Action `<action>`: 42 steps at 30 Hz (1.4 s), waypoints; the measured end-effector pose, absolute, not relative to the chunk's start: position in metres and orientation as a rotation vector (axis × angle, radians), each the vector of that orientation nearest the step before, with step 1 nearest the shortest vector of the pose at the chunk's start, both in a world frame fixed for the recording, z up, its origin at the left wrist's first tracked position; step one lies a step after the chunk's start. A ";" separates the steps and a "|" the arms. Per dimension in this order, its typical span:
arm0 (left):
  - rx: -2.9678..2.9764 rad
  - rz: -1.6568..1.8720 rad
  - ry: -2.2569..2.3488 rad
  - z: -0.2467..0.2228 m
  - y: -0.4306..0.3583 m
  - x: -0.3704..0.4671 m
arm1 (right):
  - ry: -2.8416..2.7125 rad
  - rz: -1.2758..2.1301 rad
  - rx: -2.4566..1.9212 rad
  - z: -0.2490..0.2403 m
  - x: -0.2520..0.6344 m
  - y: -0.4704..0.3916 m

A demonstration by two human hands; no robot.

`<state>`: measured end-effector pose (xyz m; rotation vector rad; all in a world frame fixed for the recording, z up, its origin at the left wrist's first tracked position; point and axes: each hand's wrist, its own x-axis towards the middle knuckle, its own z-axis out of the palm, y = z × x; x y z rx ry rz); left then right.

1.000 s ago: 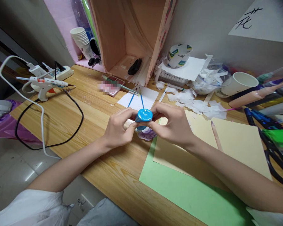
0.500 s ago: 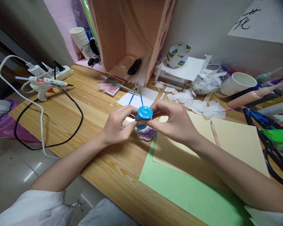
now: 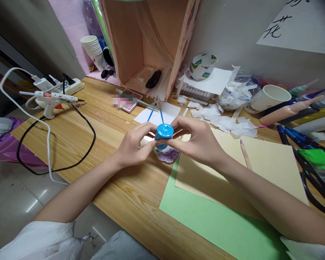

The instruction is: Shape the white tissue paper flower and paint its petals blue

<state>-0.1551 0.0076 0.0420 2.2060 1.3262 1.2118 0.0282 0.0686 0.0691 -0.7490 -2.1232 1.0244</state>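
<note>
Between my two hands is a small blue container (image 3: 164,130), its shiny round end facing up. My left hand (image 3: 137,142) pinches it from the left, thumb in front. From the right, the thumb and fingers of my right hand (image 3: 196,137) grip the same container. A cloud-shaped piece with purple edging (image 3: 168,155) shows just below it, partly hidden by my hands. Behind the container, two thin blue strips (image 3: 161,117) lie on or over a white sheet (image 3: 171,109). A green-handled brush (image 3: 141,102) reaches across that sheet.
A glue gun (image 3: 52,100) with looping cables stands at the left. At the back are a pink box (image 3: 130,54), stacked paper cups (image 3: 93,50) and a tape roll (image 3: 203,66). Beige paper (image 3: 271,162), a pencil (image 3: 246,154), paper scraps and black scissors (image 3: 318,193) lie right.
The camera view has shifted slightly, so the background sits a little lower. Both hands keep their hold on the blue container, which has barely moved.
</note>
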 end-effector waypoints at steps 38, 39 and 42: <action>2.090 1.149 1.284 0.041 0.012 -0.164 | -2.053 1.340 -0.794 0.066 0.030 0.077; 2.090 1.148 1.290 0.041 0.012 -0.165 | -2.046 1.352 -0.798 0.066 0.030 0.077; 2.098 1.151 1.295 0.041 0.012 -0.165 | -2.035 1.379 -0.785 0.067 0.031 0.077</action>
